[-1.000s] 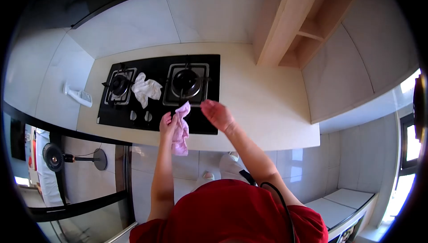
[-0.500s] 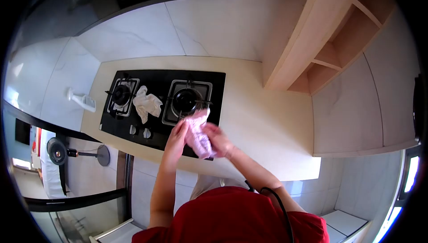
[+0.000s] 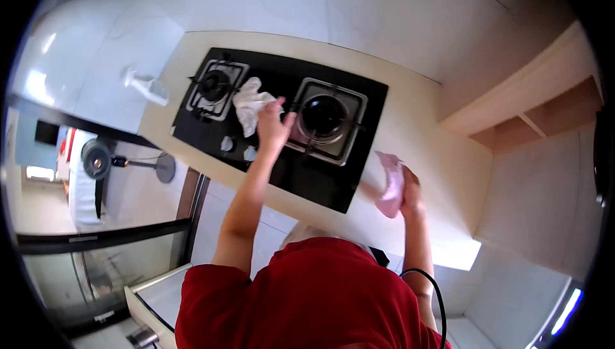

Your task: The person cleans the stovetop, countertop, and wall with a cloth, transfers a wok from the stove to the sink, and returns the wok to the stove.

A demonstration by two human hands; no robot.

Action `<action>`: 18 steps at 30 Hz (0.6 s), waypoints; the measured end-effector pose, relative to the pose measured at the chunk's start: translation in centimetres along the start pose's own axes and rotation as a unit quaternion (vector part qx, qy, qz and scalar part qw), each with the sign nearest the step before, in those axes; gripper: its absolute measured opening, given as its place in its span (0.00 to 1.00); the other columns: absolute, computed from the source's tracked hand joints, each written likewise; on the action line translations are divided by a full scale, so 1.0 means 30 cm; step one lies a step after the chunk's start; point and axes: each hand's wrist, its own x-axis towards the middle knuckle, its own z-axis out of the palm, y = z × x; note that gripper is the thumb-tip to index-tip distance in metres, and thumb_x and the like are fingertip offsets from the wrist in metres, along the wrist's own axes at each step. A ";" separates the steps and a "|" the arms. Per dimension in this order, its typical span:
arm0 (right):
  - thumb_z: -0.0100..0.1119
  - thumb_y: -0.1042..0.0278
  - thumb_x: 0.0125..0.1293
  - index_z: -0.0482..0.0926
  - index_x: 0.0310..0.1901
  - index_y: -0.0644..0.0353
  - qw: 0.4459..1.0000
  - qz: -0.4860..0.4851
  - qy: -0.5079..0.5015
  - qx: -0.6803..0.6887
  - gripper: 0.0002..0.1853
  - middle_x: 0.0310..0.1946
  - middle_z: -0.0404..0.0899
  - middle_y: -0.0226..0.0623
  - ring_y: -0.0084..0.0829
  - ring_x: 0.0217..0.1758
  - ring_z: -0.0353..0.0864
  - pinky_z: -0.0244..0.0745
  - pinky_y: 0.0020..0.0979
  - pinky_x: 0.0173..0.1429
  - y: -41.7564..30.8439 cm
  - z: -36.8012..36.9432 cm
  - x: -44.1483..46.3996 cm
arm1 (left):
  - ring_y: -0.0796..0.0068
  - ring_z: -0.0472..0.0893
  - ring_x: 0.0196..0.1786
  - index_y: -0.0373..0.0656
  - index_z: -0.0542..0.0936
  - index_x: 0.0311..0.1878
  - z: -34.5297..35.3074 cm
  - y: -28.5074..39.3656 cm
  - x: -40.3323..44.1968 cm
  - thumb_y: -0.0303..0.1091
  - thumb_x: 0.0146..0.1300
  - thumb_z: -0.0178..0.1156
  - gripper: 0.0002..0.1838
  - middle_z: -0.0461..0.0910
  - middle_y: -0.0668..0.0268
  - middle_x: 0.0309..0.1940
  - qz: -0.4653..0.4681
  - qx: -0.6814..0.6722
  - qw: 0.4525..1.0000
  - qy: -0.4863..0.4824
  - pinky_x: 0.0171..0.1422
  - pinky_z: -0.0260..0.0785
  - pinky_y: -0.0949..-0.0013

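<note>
My left hand is over the middle of the black gas stove, thumb and fingers apart. Its fingertips are at the right edge of a crumpled white cloth; whether they touch it I cannot tell. The cloth lies between the small left burner and the larger right burner. To the right of the stove, my right hand grips a pink cloth by its right side, above the pale countertop. The pink cloth is slightly blurred.
A white spray bottle is at the counter's left end. Wooden open shelves jut out at the right. Two knobs sit on the stove's front left. A standing fan is beyond the glass door on the left.
The pink cloth was between both hands over the stove's front. My left hand has let go and moved to the white cloth; my right has carried the pink cloth right. The view has shifted.
</note>
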 end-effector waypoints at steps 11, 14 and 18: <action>0.52 0.59 0.68 0.78 0.43 0.69 0.936 -0.076 0.028 -0.342 0.18 0.34 0.79 0.32 0.20 0.37 0.73 0.71 0.26 0.43 -0.048 -0.044 0.021 | 0.55 0.72 0.53 0.51 0.76 0.47 0.000 -0.320 0.015 0.35 0.57 0.60 0.13 0.74 0.66 0.47 -0.031 0.114 0.993 -0.018 0.49 0.68 0.51; 0.52 0.58 0.66 0.79 0.37 0.68 0.863 -0.084 0.132 -0.481 0.17 0.28 0.79 0.36 0.24 0.33 0.73 0.69 0.30 0.39 -0.100 -0.210 -0.020 | 0.50 0.74 0.46 0.46 0.76 0.43 0.018 -0.416 0.042 0.34 0.59 0.57 0.09 0.76 0.57 0.41 0.019 0.101 0.995 -0.006 0.47 0.68 0.51; 0.53 0.57 0.67 0.79 0.43 0.63 0.578 -0.355 0.206 -0.706 0.16 0.30 0.80 0.35 0.24 0.34 0.77 0.72 0.26 0.41 -0.002 -0.472 0.012 | 0.45 0.76 0.41 0.40 0.73 0.44 0.034 -0.520 0.091 0.37 0.67 0.48 0.11 0.77 0.47 0.37 -0.115 -0.071 0.991 0.015 0.48 0.66 0.50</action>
